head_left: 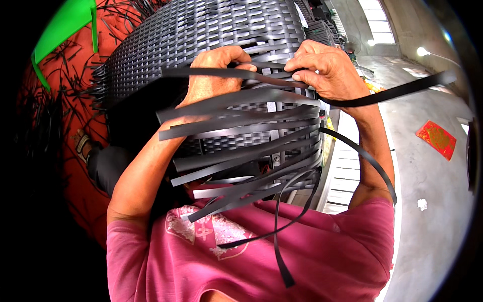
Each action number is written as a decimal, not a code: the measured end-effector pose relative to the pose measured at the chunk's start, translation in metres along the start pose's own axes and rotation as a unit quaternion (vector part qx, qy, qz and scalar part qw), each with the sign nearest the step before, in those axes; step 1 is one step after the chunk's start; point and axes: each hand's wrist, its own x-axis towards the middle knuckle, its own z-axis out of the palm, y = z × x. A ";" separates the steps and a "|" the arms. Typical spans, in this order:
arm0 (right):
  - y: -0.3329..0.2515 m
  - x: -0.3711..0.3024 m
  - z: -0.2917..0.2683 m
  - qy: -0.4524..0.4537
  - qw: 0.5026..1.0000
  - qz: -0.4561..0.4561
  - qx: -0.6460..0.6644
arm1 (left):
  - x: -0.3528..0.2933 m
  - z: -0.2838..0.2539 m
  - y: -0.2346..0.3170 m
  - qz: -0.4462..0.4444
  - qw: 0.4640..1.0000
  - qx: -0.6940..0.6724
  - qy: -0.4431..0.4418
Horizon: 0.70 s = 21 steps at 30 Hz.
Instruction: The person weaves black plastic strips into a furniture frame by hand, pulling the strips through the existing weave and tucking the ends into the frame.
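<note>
Your left hand [216, 68] and right hand [329, 68] pinch one black strip [271, 65] near the working edge of the woven panel [201, 32] — likely to guide and tension it — while loose strips [231, 118] splay on the panel's near side.

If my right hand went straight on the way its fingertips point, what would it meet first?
Most likely the dark strips just left of the right hand, then perhaps the left hand; depth is hard to judge here.
</note>
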 end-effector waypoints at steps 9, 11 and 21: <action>-0.009 0.011 -0.008 -0.042 0.997 -0.048 -0.047 | 0.000 -0.005 0.004 0.301 0.932 0.167 0.111; -0.007 0.015 -0.013 -0.076 0.997 -0.016 0.023 | -0.006 -0.010 0.003 0.325 0.918 0.226 0.030; -0.031 0.049 -0.004 -0.174 0.980 -0.030 0.087 | 0.008 -0.050 0.017 -0.029 0.960 -0.080 -0.267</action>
